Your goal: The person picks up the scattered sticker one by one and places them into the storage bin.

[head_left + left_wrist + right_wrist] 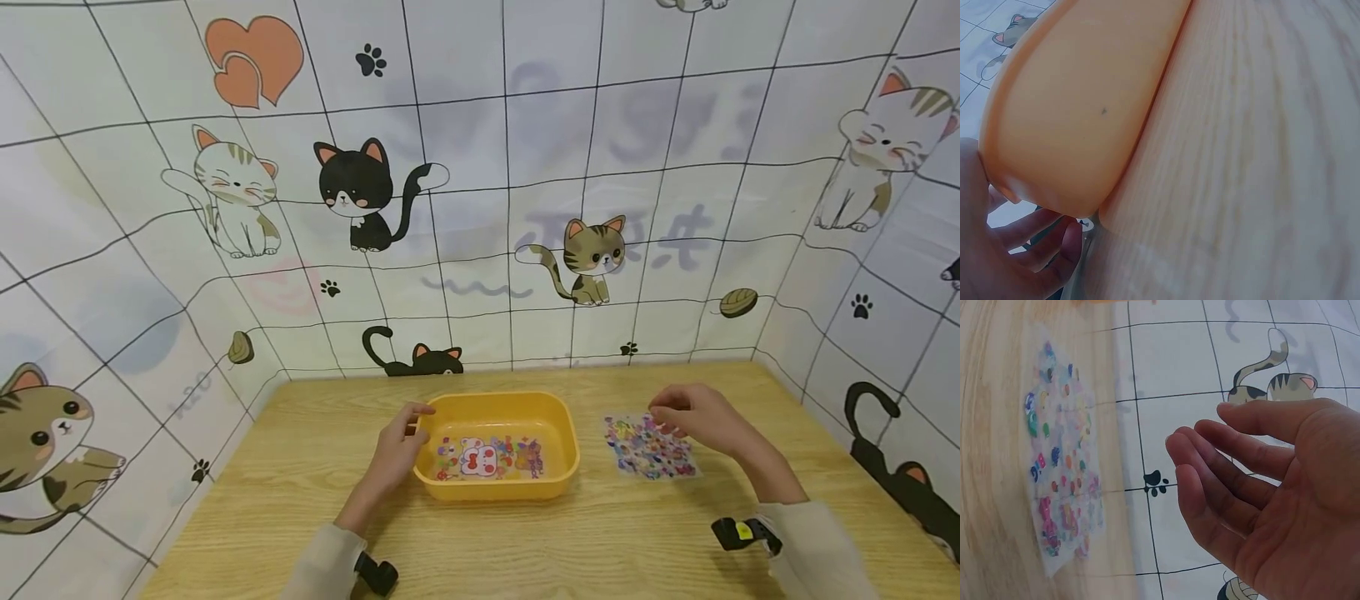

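A yellow plastic tub [498, 490] stands on the table, with colourful cartoon stickers [478, 457] lying on its floor, a white bear-like face among them. My left hand [399, 440] grips the tub's left end. In the left wrist view, the fingers [1054, 259] curl beneath that end's rim. To the right of the tub lies a flat, clear packet [651, 448] covered with tiny multicoloured sticker-like pictures. Just over its upper right part hovers my right hand [697, 417]. The right wrist view shows its fingers [1210, 506] loosely bent, apart from the packet [1060, 462], holding nothing.
The wooden tabletop [600, 542] meets a white gridded cloth backdrop [480, 167] printed with cats, which rises behind and on both sides. Each wrist carries a black strapped camera, such as the right one [738, 533].
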`<state>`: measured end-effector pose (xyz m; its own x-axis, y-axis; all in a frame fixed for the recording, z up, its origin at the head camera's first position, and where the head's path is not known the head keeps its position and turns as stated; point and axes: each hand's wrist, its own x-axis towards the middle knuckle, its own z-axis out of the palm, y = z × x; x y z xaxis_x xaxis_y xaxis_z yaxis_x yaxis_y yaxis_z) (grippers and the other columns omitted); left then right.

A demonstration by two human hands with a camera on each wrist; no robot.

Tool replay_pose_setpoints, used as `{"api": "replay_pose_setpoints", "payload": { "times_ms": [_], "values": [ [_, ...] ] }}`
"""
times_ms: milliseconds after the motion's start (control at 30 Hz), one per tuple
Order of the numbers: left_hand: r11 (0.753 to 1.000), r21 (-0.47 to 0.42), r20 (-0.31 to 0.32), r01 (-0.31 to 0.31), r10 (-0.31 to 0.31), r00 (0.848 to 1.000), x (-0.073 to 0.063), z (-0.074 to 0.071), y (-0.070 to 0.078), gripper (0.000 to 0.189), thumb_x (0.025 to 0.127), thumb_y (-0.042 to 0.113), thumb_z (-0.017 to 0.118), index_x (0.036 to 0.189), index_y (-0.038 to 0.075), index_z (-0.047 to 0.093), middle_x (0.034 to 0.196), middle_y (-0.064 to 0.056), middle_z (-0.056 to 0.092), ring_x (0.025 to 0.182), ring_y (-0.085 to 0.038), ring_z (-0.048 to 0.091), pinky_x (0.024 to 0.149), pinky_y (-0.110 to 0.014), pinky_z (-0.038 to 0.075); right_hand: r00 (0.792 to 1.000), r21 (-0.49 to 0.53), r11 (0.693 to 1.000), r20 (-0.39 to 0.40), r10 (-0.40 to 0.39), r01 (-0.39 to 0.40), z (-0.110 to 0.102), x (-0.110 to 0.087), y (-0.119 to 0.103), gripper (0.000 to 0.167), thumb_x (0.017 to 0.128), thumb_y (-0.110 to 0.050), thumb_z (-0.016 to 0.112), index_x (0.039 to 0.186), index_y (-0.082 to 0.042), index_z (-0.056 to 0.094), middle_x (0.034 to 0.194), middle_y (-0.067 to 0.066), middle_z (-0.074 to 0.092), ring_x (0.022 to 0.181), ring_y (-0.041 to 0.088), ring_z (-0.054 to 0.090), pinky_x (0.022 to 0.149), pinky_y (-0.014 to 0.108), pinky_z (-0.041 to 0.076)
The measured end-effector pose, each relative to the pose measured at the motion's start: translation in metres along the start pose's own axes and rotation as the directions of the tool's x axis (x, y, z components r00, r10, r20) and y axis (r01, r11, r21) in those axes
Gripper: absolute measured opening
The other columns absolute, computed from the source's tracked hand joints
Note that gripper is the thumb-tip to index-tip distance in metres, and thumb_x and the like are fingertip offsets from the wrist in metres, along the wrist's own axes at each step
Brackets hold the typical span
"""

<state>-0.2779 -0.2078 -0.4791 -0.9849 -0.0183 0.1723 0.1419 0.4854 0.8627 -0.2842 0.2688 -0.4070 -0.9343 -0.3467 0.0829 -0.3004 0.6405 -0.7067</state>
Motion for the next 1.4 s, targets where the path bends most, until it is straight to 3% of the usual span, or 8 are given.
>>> {"api": "replay_pose_setpoints", "payload": {
  "times_ms": [333,500,633,967,1167,1400],
  "values": [
    [1.0,-0.003,0.004,-0.001,0.001,1.0,0.001,0.0,0.001,0.034,0.097,0.006,0.055,0.128,0.016,0.064,0.139,-0.02,0.061,0.113,-0.032,0.062,0.087,-0.042,0.057,0.998,-0.092,0.995,-0.048,0.041,-0.045,0.003,0.003,0.023,0.034,0.103,-0.019,0.061,0.124,0.008,0.065,0.114,0.023,0.071,0.094,0.027,0.069,0.074,0.037,0.059],
    [1.0,0.004,-0.002,-0.002,0.002,1.0,0.002,0.0,0.001,0.035,0.096,0.006,0.055,0.128,0.017,0.064,0.138,-0.019,0.062,0.113,-0.032,0.063,0.088,-0.042,0.057,0.997,-0.201,0.977,0.012,0.07,-0.066,0.004,0.007,0.037,0.038,0.1,-0.019,0.064,0.126,0.007,0.064,0.128,0.035,0.063,0.114,0.053,0.062,0.087,0.057,0.055],
    [1.0,0.008,-0.007,-0.001,0.001,1.0,0.002,0.0,0.001,0.034,0.096,0.006,0.055,0.128,0.017,0.064,0.139,-0.018,0.061,0.114,-0.032,0.063,0.089,-0.042,0.057,0.996,-0.275,0.96,0.055,0.073,-0.055,0.006,0.01,0.047,0.047,0.097,-0.019,0.067,0.131,0.012,0.059,0.136,0.041,0.055,0.124,0.063,0.051,0.096,0.068,0.048],
    [1.0,0.018,-0.002,0.005,-0.005,1.0,0.0,0.0,0.002,0.035,0.096,0.006,0.056,0.128,0.017,0.064,0.136,-0.019,0.062,0.111,-0.031,0.061,0.087,-0.041,0.056,0.988,-0.253,0.96,0.064,0.141,-0.12,0.009,0.005,0.058,0.071,0.097,-0.031,0.069,0.145,0.016,0.044,0.147,0.045,0.041,0.134,0.065,0.038,0.105,0.074,0.037],
    [1.0,0.013,-0.003,0.012,-0.012,1.0,0.001,0.001,0.001,0.035,0.097,0.007,0.056,0.129,0.017,0.064,0.137,-0.018,0.062,0.113,-0.031,0.062,0.087,-0.04,0.056,0.989,-0.278,0.956,0.082,0.121,-0.094,0.012,0.005,0.06,0.073,0.095,-0.033,0.072,0.143,0.016,0.047,0.148,0.051,0.033,0.134,0.069,0.032,0.103,0.076,0.036],
    [1.0,0.001,0.004,0.002,-0.002,1.0,0.0,0.0,0.002,0.035,0.096,0.006,0.056,0.129,0.015,0.063,0.138,-0.019,0.061,0.112,-0.031,0.062,0.084,-0.038,0.057,0.986,-0.264,0.957,0.077,0.147,-0.122,0.013,0.005,0.055,0.075,0.093,-0.029,0.074,0.146,0.015,0.043,0.15,0.049,0.031,0.137,0.068,0.029,0.107,0.077,0.032]
  ]
}}
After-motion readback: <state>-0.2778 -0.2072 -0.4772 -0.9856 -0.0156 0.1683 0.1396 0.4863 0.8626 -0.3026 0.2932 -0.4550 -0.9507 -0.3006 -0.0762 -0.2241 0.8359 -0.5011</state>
